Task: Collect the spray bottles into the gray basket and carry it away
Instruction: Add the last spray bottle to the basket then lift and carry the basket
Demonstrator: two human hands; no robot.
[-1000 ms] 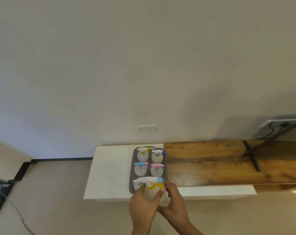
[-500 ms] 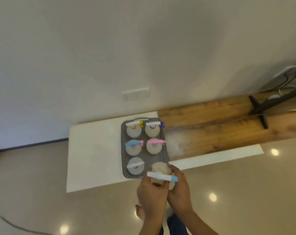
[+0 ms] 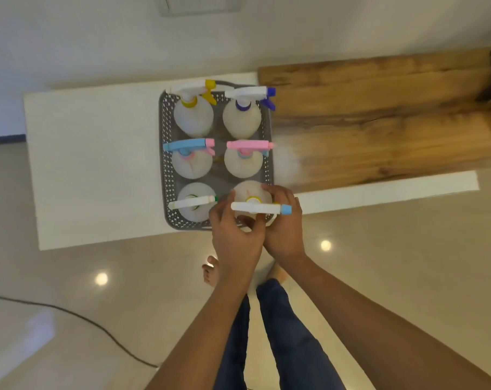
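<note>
We see our left hand (image 3: 236, 237) and right hand (image 3: 282, 229) bare, with no rings, watch or gloves on them. Both forearms (image 3: 379, 313) are uncovered, no sleeve reaching into view. Our legs wear dark blue trousers (image 3: 292, 342), denim by the look of them. Our feet (image 3: 210, 273) are bare.

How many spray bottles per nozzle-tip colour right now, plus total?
Yellow tip: 1, back-left bottle
Dark blue tip: 1, back-right bottle
Pink tip: 2, middle-left bottle and middle-right bottle
Green tip: 1, front-left bottle
Light blue tip: 1, front-right bottle, gripped by both hands
Total: 6, all in the gray basket
</note>
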